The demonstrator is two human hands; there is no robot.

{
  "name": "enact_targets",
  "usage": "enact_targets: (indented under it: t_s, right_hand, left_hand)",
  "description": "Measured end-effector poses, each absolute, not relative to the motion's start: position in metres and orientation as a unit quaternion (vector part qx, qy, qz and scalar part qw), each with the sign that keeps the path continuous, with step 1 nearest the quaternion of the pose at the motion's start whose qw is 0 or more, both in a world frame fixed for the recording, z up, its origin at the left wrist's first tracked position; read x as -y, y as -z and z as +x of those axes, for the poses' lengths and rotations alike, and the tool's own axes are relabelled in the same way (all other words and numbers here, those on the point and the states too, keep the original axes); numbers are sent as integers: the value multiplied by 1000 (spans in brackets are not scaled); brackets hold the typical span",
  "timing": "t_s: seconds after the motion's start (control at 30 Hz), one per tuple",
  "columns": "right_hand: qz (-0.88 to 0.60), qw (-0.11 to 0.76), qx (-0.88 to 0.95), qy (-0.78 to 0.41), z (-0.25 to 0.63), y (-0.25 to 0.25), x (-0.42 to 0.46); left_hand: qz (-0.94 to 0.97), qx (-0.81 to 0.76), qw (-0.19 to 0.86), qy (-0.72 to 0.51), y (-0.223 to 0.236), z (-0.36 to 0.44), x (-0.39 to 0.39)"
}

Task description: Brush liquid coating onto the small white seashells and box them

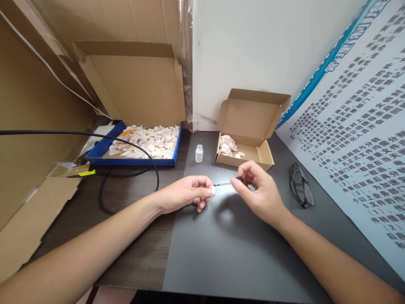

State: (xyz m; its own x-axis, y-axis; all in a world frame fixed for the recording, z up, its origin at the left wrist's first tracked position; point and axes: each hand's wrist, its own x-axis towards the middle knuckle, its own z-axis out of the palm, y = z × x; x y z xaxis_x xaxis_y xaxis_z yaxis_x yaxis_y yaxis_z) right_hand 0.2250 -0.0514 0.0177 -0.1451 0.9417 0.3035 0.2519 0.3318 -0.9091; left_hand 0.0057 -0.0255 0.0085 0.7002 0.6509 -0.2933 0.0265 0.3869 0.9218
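Between the thumb and fingers of my left hand (190,193) is a small white seashell (213,192). My right hand (257,190) pinches the black cap of a thin brush (223,184), whose tip points left and reaches the shell's upper edge; whether it touches cannot be made out. Behind the hands stands a small clear glass bottle (199,154), uncapped and upright, with a printed label. Past my right hand is an opened brown cardboard box (265,154) with several larger shells (226,145) and a few small ones inside.
A blue-sided box (136,161) full of shells (155,141) stands at the back left, lid raised. A black cable (126,141) loops across the left side. Folded glasses (300,185) lie at the right, beside a printed poster (354,114). Flat cardboard (38,215) lies along the left edge.
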Motion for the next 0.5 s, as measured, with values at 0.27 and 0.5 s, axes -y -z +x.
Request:
enact_targets:
  t_s: [0.27,0.5]
  right_hand:
    - [-441,467,659,-391,225,-19,51]
    - [-445,452,689,-349,225,-18,54]
  left_hand:
    - [496,-320,780,-210,-9,6,26]
    - [497,-329,774,-212,-11,6,27]
